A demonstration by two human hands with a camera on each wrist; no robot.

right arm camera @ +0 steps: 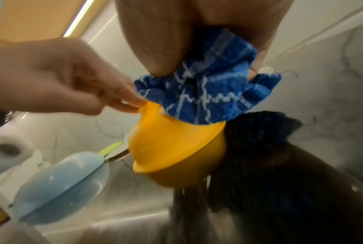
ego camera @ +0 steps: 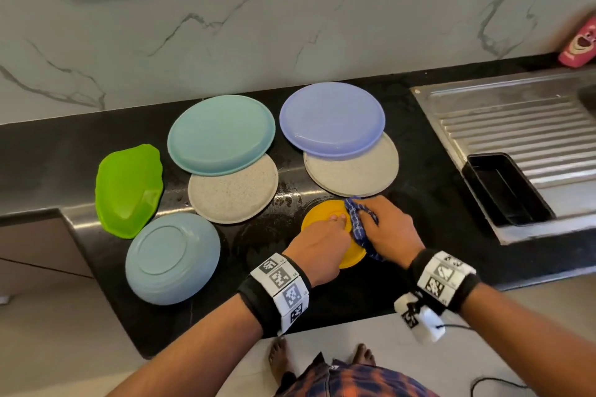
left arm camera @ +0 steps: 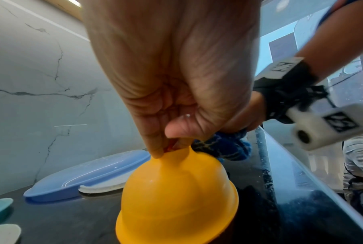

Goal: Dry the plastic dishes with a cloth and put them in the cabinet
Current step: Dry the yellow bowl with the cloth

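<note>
Bowl (ego camera: 325,214), light, slick: I'm pinching its foot with my left hand (ego camera: 317,250); right hand (ego camera: 392,229) is clutching cloth (ego camera: 358,222).

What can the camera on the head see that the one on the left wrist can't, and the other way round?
Only the head view shows the whole counter: the green dish, the upside-down blue bowl, the sink drainboard and the black tray.

Only the left wrist view shows, close up, the left hand pinching the yellow bowl at its base, thumb against fingertips.

Both show the yellow bowl upside down on the black counter, the right hand holding the blue cloth against it, and the purple plate.
</note>
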